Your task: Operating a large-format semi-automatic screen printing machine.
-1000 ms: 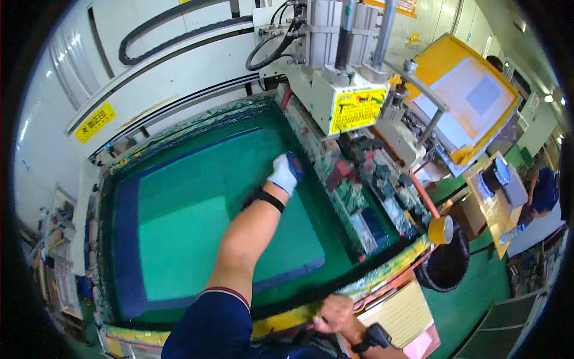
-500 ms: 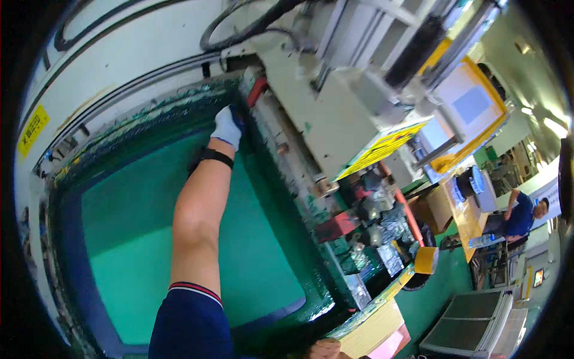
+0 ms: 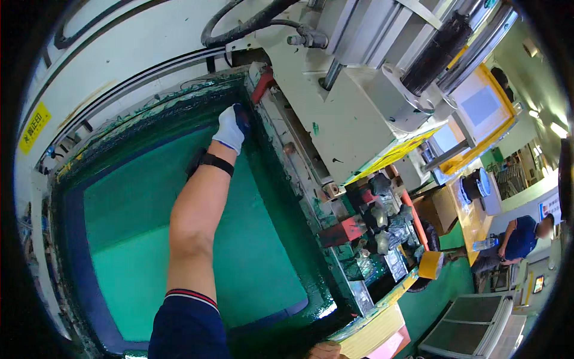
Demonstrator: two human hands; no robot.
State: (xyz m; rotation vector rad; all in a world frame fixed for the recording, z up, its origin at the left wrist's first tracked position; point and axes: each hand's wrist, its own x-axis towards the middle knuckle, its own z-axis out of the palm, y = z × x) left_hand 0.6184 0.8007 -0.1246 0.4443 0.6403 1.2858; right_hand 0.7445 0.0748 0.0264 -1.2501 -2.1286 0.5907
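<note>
My left arm reaches across a large framed green screen (image 3: 251,263) smeared with wet green ink. My left hand (image 3: 232,128) wears a white glove with dark ends and a black band at the wrist. It is at the screen's far right corner, beside the inky frame rail (image 3: 293,149). Its fingers merge with the dark surface, and anything under them is hidden. At the lower edge, only the bent bare knuckles of my right hand (image 3: 326,350) show, closed by the frame's near right corner. What they grip is out of sight.
A white machine head (image 3: 335,119) with cylinders stands over the right rail. Ink-stained clamps and crumpled wrappings (image 3: 382,227) lie beside an orange tape roll (image 3: 430,264). Yellow sheets (image 3: 376,332) are at lower right. Beyond, a seated person (image 3: 517,239) is near a wooden table (image 3: 460,209).
The view has shifted slightly, so the machine head and background sit farther right. My left hand stays at the far right corner, its glove turned a little. My right hand remains at the lower edge.
</note>
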